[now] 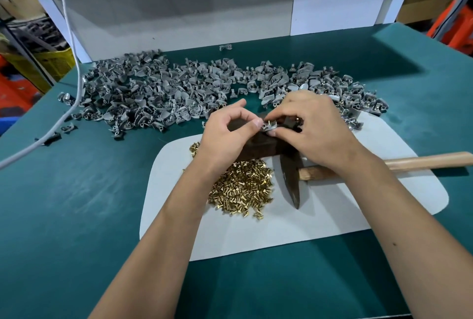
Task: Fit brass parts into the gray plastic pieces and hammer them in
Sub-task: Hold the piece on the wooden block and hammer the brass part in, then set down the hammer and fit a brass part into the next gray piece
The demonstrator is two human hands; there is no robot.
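Observation:
A gray plastic piece [268,126] rests on top of a dark block [258,147], pinched between both hands. My left hand [227,129] grips its left side with thumb and forefinger. My right hand [309,121] holds its right side and a small brass part [269,122] standing in it. A heap of brass parts [243,188] lies on the white mat [320,216] below my left wrist. The hammer [291,178] lies on the mat, its wooden handle [430,158] running right under my right forearm. A wide spread of gray plastic pieces [153,91] covers the table behind.
The green table [76,216] has a white back panel [204,11] along its far edge. A white cable [69,83] hangs down at the left and trails across the table. Crates and shelving stand beyond the left and right edges.

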